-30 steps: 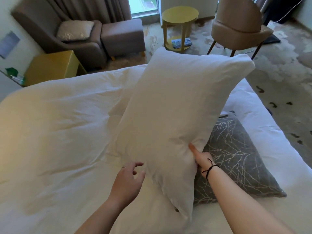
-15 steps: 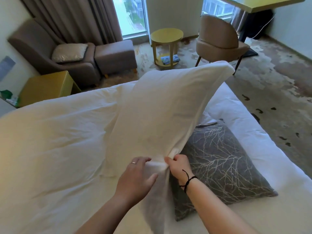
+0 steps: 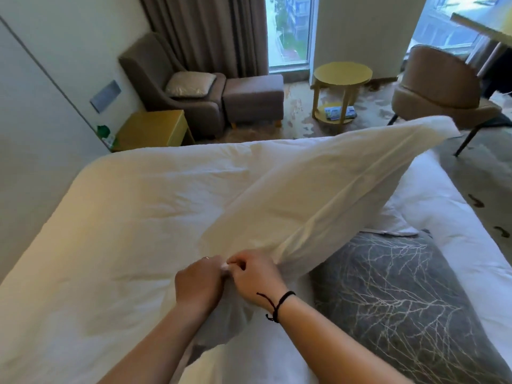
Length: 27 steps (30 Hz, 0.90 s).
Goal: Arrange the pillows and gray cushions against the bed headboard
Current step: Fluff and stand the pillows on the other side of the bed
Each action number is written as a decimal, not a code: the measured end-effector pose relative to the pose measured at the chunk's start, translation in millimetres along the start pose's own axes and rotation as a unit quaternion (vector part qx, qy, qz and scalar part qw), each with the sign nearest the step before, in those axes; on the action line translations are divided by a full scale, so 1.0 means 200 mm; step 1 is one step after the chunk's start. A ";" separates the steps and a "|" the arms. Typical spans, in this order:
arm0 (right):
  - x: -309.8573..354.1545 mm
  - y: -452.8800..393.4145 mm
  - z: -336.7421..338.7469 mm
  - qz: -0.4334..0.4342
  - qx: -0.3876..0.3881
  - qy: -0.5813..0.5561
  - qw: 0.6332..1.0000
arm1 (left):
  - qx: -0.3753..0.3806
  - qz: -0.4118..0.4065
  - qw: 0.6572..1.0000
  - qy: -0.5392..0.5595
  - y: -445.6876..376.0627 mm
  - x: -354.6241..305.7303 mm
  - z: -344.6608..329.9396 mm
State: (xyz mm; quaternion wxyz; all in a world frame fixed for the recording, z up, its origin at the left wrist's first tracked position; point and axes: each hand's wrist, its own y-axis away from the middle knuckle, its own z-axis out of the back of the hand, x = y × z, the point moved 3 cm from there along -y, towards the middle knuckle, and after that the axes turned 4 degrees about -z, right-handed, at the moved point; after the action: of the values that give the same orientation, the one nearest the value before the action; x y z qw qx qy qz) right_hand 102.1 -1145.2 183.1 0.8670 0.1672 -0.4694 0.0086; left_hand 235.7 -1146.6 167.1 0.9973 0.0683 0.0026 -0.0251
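Low in the middle of the frame, the left hand (image 3: 198, 284) and the right hand (image 3: 256, 281) meet knuckle to knuckle, both with fingers curled tight and pinching the same bunched corner of a white pillow (image 3: 318, 195). From that corner the pillow rises slantwise toward the upper right of the frame, its far corner lifted off the bed (image 3: 110, 217) and its seam running along the raised edge. A black cord (image 3: 277, 303) circles the right wrist, and a ring shows on a left finger. In the lower right, a gray cushion (image 3: 401, 295) with a pale branch pattern lies flat on the bed, just beside the right forearm and partly under the pillow's lower edge. Across the top of the frame stand a brown armchair (image 3: 155, 79) with a footstool (image 3: 253, 98), a round yellow side surface (image 3: 342, 74) and a tan chair (image 3: 440, 87).
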 end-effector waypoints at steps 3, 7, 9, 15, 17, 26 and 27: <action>-0.07 -0.04 0.09 0.064 -0.003 0.171 0.983 | 0.036 0.039 0.998 0.022 0.03 0.17 -0.17; -0.21 -0.12 0.31 0.193 -0.068 0.383 0.901 | 0.014 0.047 0.997 0.054 0.08 0.28 -0.26; -0.31 -0.15 0.36 0.203 -0.031 0.445 0.872 | 0.009 0.042 0.998 0.054 0.07 0.27 -0.26; -0.47 -0.22 0.39 0.177 0.035 0.536 0.825 | 0.027 0.034 0.998 0.043 0.04 0.20 -0.26; -0.45 -0.22 0.37 0.195 0.000 0.538 0.820 | 0.031 0.028 0.998 0.039 0.04 0.19 -0.26; -0.30 -0.25 0.24 0.189 -0.024 0.581 0.792 | 0.018 0.008 0.997 0.071 0.08 0.23 -0.23; -0.28 -0.25 0.23 0.178 -0.022 0.576 0.797 | 0.012 0.001 0.997 0.072 0.08 0.27 -0.22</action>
State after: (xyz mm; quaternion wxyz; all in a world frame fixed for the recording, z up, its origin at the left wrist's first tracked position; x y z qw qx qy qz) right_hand 42.5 -1198.1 146.6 0.9640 0.0255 0.0953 0.2467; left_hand 289.7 -1126.8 125.5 0.9937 0.0822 0.0737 -0.0196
